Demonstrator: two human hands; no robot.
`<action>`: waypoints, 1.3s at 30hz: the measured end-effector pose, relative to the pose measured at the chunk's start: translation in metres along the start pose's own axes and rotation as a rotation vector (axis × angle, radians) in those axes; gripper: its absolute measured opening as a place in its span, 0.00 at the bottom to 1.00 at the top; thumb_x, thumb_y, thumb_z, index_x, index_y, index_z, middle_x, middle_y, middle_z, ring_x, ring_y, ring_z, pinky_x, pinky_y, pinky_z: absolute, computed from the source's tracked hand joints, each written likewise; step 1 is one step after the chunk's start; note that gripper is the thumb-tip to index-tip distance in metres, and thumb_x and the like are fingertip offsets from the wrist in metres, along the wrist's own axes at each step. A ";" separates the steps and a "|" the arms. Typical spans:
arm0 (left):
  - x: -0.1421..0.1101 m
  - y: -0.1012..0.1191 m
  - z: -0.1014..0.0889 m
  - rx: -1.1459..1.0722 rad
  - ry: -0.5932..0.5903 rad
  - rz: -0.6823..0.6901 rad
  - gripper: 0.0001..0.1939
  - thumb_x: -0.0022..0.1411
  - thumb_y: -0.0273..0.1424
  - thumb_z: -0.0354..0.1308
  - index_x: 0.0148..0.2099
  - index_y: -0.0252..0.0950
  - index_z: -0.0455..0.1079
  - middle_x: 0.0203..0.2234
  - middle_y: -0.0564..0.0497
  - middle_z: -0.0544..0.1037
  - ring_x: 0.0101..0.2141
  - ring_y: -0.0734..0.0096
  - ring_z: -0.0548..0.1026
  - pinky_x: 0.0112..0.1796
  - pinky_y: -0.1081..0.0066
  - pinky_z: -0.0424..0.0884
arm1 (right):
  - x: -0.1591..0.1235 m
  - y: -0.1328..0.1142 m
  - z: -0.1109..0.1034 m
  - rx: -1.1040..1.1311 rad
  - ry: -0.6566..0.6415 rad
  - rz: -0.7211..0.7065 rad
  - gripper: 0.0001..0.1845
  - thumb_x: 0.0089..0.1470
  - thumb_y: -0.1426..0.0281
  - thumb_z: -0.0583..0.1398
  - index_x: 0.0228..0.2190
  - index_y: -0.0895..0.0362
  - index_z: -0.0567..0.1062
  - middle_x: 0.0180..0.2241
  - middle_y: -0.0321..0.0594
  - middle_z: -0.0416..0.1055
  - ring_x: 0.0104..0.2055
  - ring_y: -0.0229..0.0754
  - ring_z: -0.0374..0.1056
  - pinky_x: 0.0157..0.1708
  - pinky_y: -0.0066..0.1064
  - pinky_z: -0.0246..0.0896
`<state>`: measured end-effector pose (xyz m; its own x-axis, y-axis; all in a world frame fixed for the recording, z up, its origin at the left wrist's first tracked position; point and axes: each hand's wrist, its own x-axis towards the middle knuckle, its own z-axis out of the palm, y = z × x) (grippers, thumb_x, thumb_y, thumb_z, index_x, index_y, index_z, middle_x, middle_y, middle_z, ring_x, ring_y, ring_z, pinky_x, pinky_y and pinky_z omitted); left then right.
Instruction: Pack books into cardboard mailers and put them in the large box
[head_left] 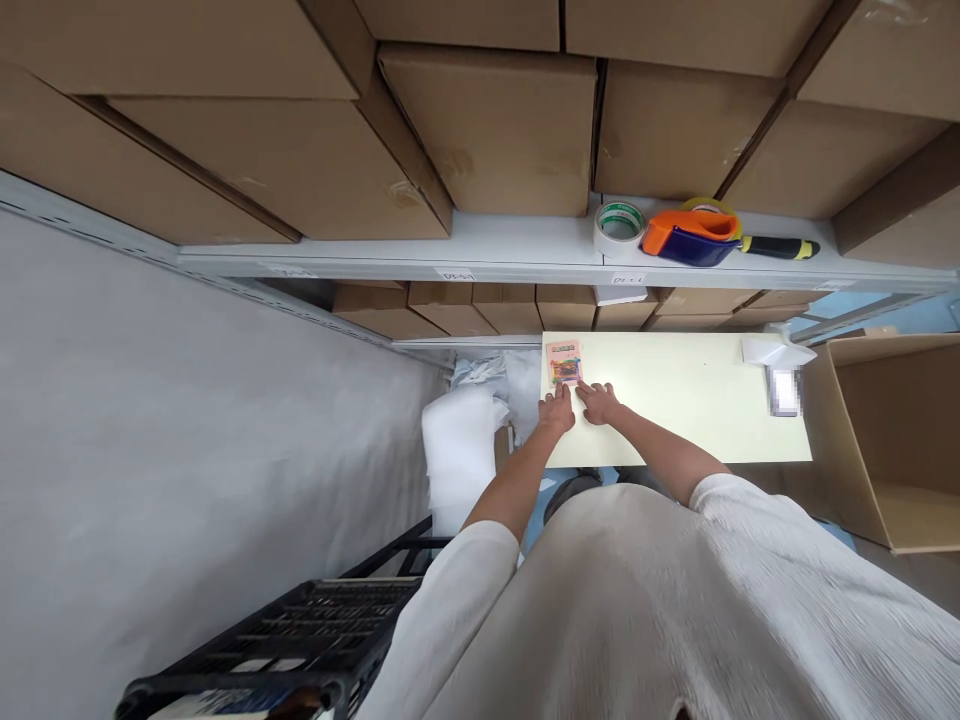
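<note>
A small flat pink packet with a colourful printed picture (564, 364) lies at the left end of the pale yellow tabletop (675, 400). My left hand (557, 410) rests at its near edge, with fingers stretched forward and their tips touching the packet. Close beside it, my right hand (598, 403) lies with its fingers spread out, the tips by the packet's near right corner. Neither hand is wrapped round anything. Whether the right fingertips touch the packet or only the table, I cannot tell.
White foam sheeting (457, 440) hangs left of the table. A phone-like object (785, 390) and white paper (776, 352) lie at the right end. An open carton (847, 440) stands right. The shelf holds a tape roll (619, 228) and tape dispenser (690, 237). A black crate (300, 630) sits lower left.
</note>
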<state>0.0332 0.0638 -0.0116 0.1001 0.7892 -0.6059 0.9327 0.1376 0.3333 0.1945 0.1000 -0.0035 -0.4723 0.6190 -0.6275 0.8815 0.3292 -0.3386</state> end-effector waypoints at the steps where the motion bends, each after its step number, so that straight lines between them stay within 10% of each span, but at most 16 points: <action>1: 0.003 -0.001 -0.003 0.015 -0.008 0.000 0.49 0.64 0.30 0.59 0.83 0.36 0.47 0.81 0.34 0.47 0.72 0.32 0.62 0.66 0.38 0.64 | 0.002 -0.003 -0.004 -0.013 -0.010 0.005 0.47 0.59 0.70 0.62 0.77 0.50 0.60 0.82 0.46 0.42 0.78 0.68 0.49 0.74 0.67 0.40; 10: -0.004 -0.007 -0.014 0.076 -0.036 0.040 0.50 0.67 0.30 0.57 0.85 0.40 0.41 0.83 0.36 0.36 0.69 0.33 0.67 0.63 0.40 0.68 | -0.024 0.000 -0.021 0.045 0.044 -0.016 0.40 0.66 0.68 0.58 0.76 0.51 0.60 0.82 0.45 0.43 0.77 0.63 0.54 0.70 0.56 0.60; 19: -0.026 0.024 -0.003 -0.093 0.115 0.313 0.41 0.71 0.29 0.52 0.83 0.37 0.49 0.82 0.36 0.44 0.72 0.37 0.65 0.67 0.43 0.66 | -0.122 0.103 -0.035 0.223 0.470 0.127 0.32 0.68 0.68 0.54 0.70 0.57 0.71 0.75 0.52 0.62 0.74 0.59 0.62 0.72 0.54 0.59; 29: -0.042 0.099 -0.004 -0.370 0.278 0.479 0.32 0.75 0.35 0.51 0.78 0.39 0.59 0.77 0.38 0.62 0.77 0.53 0.57 0.75 0.49 0.54 | -0.221 0.214 -0.183 0.229 1.247 0.083 0.23 0.70 0.59 0.54 0.56 0.54 0.79 0.57 0.55 0.78 0.62 0.59 0.72 0.67 0.57 0.65; 39: -0.060 0.170 0.015 -0.402 0.412 0.404 0.30 0.79 0.40 0.48 0.78 0.39 0.58 0.78 0.37 0.60 0.78 0.51 0.56 0.74 0.45 0.55 | -0.204 0.247 -0.290 0.011 1.150 0.054 0.28 0.65 0.64 0.55 0.61 0.57 0.77 0.69 0.57 0.69 0.67 0.66 0.62 0.65 0.62 0.60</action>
<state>0.1913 0.0310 0.0710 0.1982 0.9768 -0.0814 0.6415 -0.0665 0.7643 0.5098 0.2619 0.2441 -0.1470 0.9185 0.3670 0.8976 0.2797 -0.3407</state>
